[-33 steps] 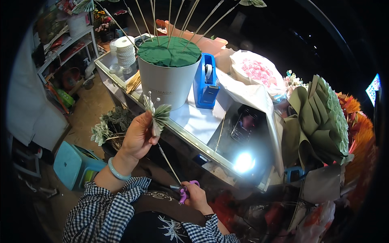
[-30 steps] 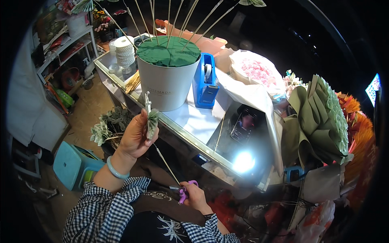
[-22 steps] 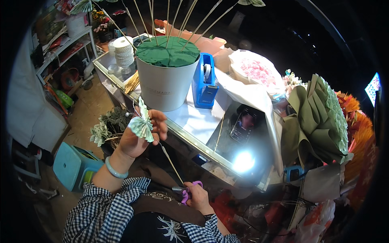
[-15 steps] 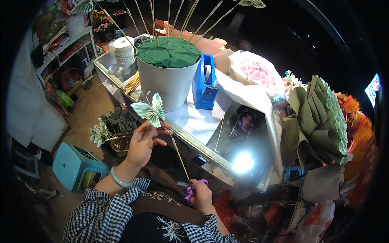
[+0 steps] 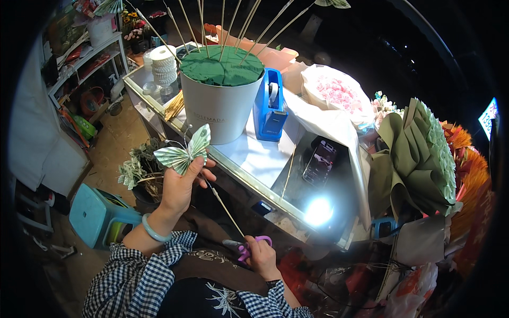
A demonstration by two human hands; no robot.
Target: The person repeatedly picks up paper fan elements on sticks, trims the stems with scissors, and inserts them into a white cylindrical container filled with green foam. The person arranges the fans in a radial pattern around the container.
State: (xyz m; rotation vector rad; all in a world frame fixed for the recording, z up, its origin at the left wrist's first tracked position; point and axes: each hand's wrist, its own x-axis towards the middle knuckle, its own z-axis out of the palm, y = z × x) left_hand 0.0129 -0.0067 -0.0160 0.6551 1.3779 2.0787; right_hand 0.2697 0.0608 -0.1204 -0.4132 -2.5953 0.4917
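A pleated pale-green paper butterfly point(image 5: 183, 151) with thin wire feelers is pinched at its middle by my left hand point(image 5: 179, 188), thumb on the wing. From it a thin wooden stick point(image 5: 225, 208) slants down to my right hand point(image 5: 262, 261). That hand is closed round purple-handled scissors point(image 5: 243, 253), with the stick's lower end at its fingers. Beyond my left hand stands a white bucket point(image 5: 222, 108) topped with green-wrapped floral foam point(image 5: 220, 71). Several upright sticks are stuck in the foam; some carry similar butterflies at the picture's upper edge.
On the glass-topped table stand a blue tape dispenser point(image 5: 271, 114), a ribbon spool point(image 5: 163, 66), a stick bundle point(image 5: 174, 107) and a phone point(image 5: 319, 163) near a bright light. Wrapped bouquets point(image 5: 336, 95) crowd the right. A blue stool point(image 5: 98, 217) and a potted plant point(image 5: 140, 169) are at left.
My left hand has shifted slightly left and turned, so the butterfly's wings now face me more openly, with the thumb on them. The right hand has barely moved.
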